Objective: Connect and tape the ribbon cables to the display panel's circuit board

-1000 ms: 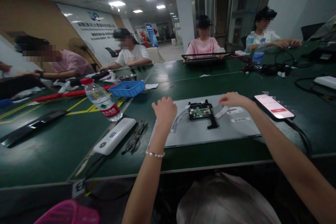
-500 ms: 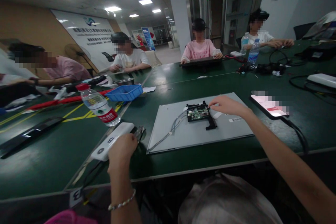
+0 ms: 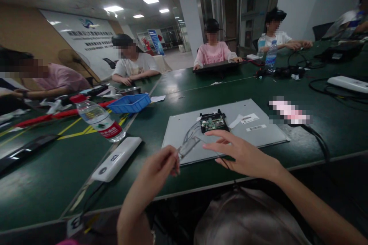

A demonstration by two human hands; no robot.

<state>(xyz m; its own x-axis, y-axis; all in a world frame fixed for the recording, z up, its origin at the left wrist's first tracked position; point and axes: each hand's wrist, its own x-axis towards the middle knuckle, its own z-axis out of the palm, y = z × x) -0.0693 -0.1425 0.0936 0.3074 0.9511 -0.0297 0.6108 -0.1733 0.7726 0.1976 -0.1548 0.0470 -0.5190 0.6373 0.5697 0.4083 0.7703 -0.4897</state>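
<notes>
A flat grey panel [image 3: 198,153] lies on the green table, with a green circuit board [image 3: 213,122] in a black bracket on it. Grey cables run from the board toward the panel's left edge. My left hand [image 3: 163,162] is closed at that edge, its fingers pinched on something thin and shiny, too blurred to name. To the right, my right hand [image 3: 234,151] hovers over the panel's front part with fingers spread, just in front of the board. A thin dark strand shows near its fingers.
A white power bank [image 3: 117,159] and a red-capped water bottle [image 3: 99,118] stand left of the panel, near a blue tray [image 3: 129,103]. On the right lies a phone [image 3: 290,113] with a cable. Several people sit around the table.
My left hand has moved right, from beside the power bank to the panel's edge. My right hand has come away from the bracket toward me, and its fingers have spread. The view has shifted slightly.
</notes>
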